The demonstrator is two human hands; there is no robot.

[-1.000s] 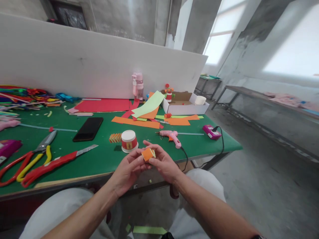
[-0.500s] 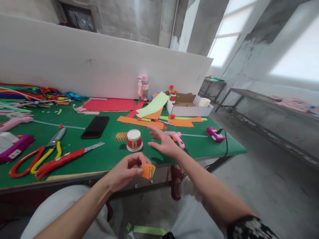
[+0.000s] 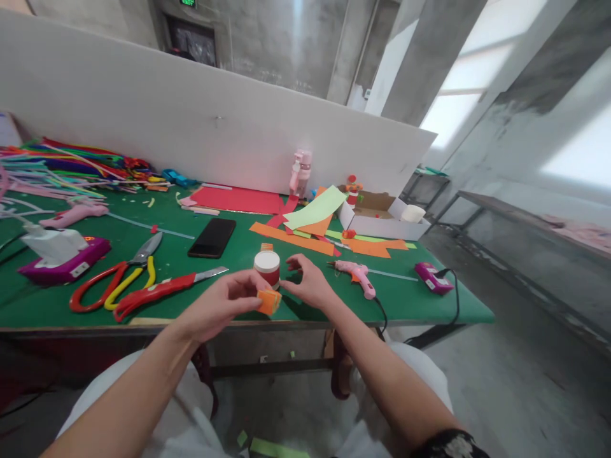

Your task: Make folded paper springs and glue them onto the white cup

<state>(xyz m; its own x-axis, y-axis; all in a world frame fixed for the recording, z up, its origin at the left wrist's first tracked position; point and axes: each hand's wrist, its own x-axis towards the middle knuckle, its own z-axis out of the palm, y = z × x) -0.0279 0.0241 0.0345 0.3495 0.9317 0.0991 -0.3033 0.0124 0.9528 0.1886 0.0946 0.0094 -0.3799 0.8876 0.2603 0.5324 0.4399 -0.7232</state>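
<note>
My left hand pinches a small accordion-folded piece of orange and green paper between thumb and fingers, just in front of a paper cup. The cup stands upside down, white on top with a red band. Behind it, partly hidden, shows another folded orange strip. On the cup's right is my right hand, its fingers apart and curved, the thumb close to the cup's lower rim. I cannot tell whether that thumb touches the cup.
Scissors, a red-handled knife and a phone lie to the left. A pink glue gun with a cord lies right, beside a purple power block. Paper strips and a white box are behind.
My right hand has moved in close beside the cup. The cup has turned, so its folded strip is behind it instead of at its left. The view has shifted left.
</note>
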